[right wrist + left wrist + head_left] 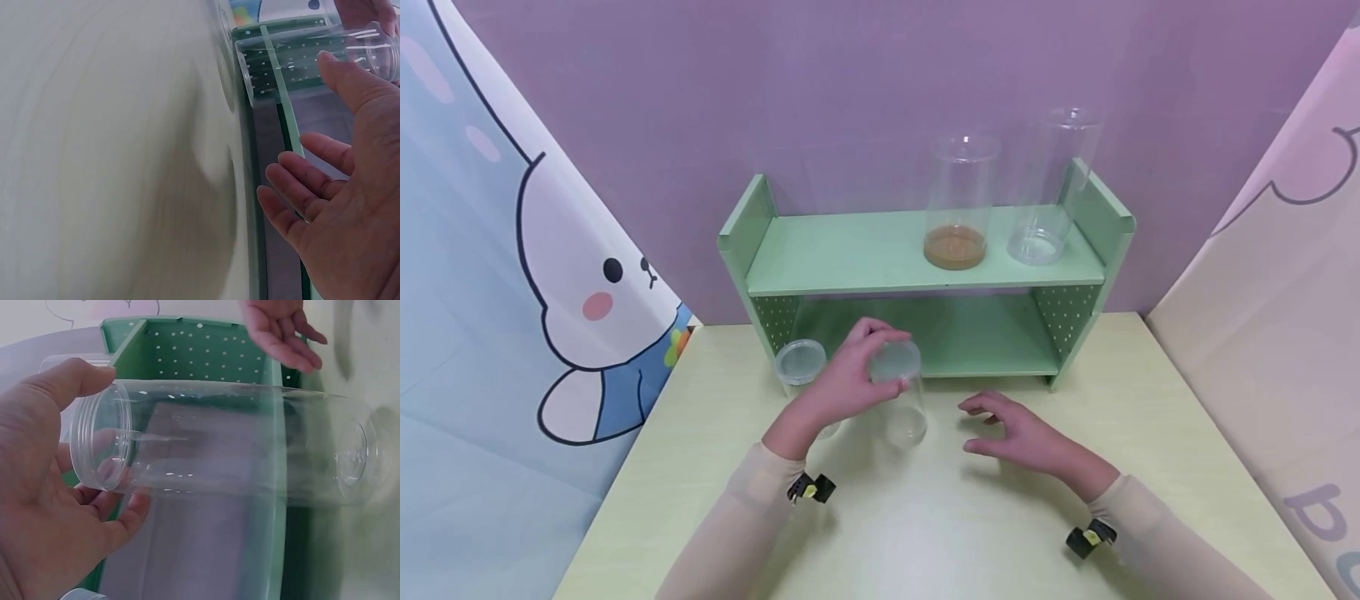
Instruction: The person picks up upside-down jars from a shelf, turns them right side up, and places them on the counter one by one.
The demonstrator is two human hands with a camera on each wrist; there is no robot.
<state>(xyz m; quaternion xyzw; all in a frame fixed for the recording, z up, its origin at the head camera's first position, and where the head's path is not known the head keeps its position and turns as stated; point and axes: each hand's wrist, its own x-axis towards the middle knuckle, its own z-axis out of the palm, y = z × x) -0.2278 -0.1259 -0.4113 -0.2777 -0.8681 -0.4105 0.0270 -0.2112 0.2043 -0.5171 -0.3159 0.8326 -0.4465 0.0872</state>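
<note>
My left hand (853, 375) grips a clear plastic jar (206, 444) round its ribbed top end, thumb on one side and fingers on the other. The jar stands upright in front of the green shelf; whether its base touches the table I cannot tell. Inside it I see no contents. To the right of the jar and apart from it, my right hand (1018, 433) hovers over the table with loosely bent fingers and holds nothing. A second clear jar (801, 362) with a round top stands left of the held one, partly hidden behind my left hand and wrist.
On the upper board of the green shelf (842, 250) stand a clear jar with a brown layer (955, 247) at its bottom and a taller clear jar (1037, 242) on its right. The shelf stands at the back of the pale table (910, 533), before a purple backdrop.
</note>
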